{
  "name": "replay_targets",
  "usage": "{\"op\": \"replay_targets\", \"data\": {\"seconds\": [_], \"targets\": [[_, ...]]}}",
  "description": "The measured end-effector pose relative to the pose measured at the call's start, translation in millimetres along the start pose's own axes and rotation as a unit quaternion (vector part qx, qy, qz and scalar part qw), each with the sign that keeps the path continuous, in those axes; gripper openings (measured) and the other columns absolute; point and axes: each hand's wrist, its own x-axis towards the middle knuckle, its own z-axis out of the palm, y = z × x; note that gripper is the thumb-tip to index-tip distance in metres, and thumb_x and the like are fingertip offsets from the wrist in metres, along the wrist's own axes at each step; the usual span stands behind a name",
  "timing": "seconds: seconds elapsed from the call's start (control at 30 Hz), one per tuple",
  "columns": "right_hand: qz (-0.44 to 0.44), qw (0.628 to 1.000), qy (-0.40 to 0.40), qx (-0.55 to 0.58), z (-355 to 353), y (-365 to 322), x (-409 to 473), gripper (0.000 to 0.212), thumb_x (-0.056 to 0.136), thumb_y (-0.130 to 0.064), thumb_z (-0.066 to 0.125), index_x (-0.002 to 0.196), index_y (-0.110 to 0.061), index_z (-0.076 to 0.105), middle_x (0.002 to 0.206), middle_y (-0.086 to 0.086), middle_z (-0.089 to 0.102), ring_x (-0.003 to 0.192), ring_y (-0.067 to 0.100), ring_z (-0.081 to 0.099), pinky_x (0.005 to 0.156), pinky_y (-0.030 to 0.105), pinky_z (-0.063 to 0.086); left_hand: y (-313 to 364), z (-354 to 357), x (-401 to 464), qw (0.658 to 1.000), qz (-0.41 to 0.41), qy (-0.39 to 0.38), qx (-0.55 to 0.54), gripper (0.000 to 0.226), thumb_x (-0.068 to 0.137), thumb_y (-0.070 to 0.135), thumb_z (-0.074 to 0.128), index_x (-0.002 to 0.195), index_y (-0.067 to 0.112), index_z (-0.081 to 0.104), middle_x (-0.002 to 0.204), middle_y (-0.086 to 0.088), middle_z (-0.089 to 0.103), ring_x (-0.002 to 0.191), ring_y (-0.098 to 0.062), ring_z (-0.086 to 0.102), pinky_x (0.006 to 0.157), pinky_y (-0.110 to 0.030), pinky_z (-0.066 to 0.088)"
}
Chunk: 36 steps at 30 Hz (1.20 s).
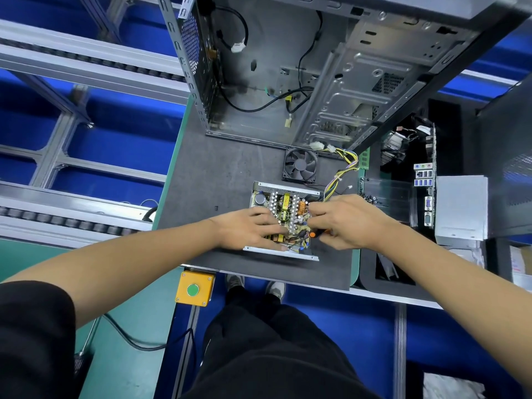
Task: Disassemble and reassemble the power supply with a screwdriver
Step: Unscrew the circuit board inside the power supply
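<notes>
Nearest, the left hand (247, 226) is resting flat, fingers straight, on the open supply (283, 220), which is sitting on the grey mat (218, 168). The right hand (348, 220) is curling round a screwdriver (315, 234), its orange handle peeking out beside the board's right edge. The cover is already off, so disassembly looks well under way; the board seems still seated, and all reassembly is remaining. Beyond, a loose fan (300, 164) is lying before the empty case (331, 67).
</notes>
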Motion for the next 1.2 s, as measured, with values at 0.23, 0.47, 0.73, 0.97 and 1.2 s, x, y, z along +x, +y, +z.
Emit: {"op": "replay_targets", "data": {"seconds": [0.23,0.47,0.73,0.97,1.2], "targets": [[-0.005,1.0,-0.005,0.001,-0.9,-1.1,1.9,0.017,0.068,-0.019,0.076,0.078,-0.017,0.063,0.079,0.001,0.052,0.055,0.028,0.054,0.047,0.036,0.05,-0.3,0.2,0.2,1.0,0.0,0.001,-0.002,0.065,0.089,0.013,0.072,0.145,0.039,0.051,0.141,0.0,0.058,0.12,-0.022,0.056,0.111,-0.035,0.031],[-0.018,1.0,-0.011,-0.013,-1.8,-5.4,3.3,0.02,0.066,-0.022,0.078,0.079,-0.019,0.063,0.078,-0.001,0.054,0.055,0.027,0.054,0.047,0.031,0.047,-1.0,0.8,0.6,1.0,0.007,-0.005,0.015,0.057,0.09,0.014,0.069,0.141,0.038,0.057,0.14,-0.002,0.06,0.118,-0.023,0.059,0.11,-0.036,0.031],[-0.026,0.999,-0.039,-0.02,-6.3,-8.5,4.5,0.018,0.069,-0.021,0.076,0.082,-0.019,0.064,0.08,0.0,0.056,0.057,0.027,0.056,0.049,0.033,0.049,-0.6,0.2,0.1,0.999,0.011,-0.014,0.042,0.054,0.097,0.01,0.049,0.142,0.038,0.055,0.14,-0.001,0.059,0.119,-0.022,0.058,0.111,-0.036,0.03],[-0.042,0.989,-0.129,-0.063,-13.8,-15.9,14.8,0.024,0.087,-0.025,0.051,0.109,-0.024,0.058,0.098,-0.001,0.053,0.077,0.031,0.061,0.066,0.043,0.051,-0.8,-2.4,0.4,0.998,0.02,-0.016,0.052,0.052,0.096,0.012,0.047,0.14,0.039,0.057,0.135,0.001,0.063,0.115,-0.02,0.06,0.11,-0.034,0.032],[-0.046,0.986,-0.137,-0.083,-18.8,-26.4,25.2,0.036,0.087,-0.017,0.051,0.122,-0.025,0.055,0.094,0.0,0.048,0.065,0.029,0.051,0.056,0.041,0.046,-0.3,-1.6,1.0,0.998,0.013,-0.002,0.059,0.052,0.097,0.012,0.05,0.142,0.037,0.056,0.126,-0.001,0.063,0.113,-0.023,0.055,0.109,-0.035,0.032]]}}
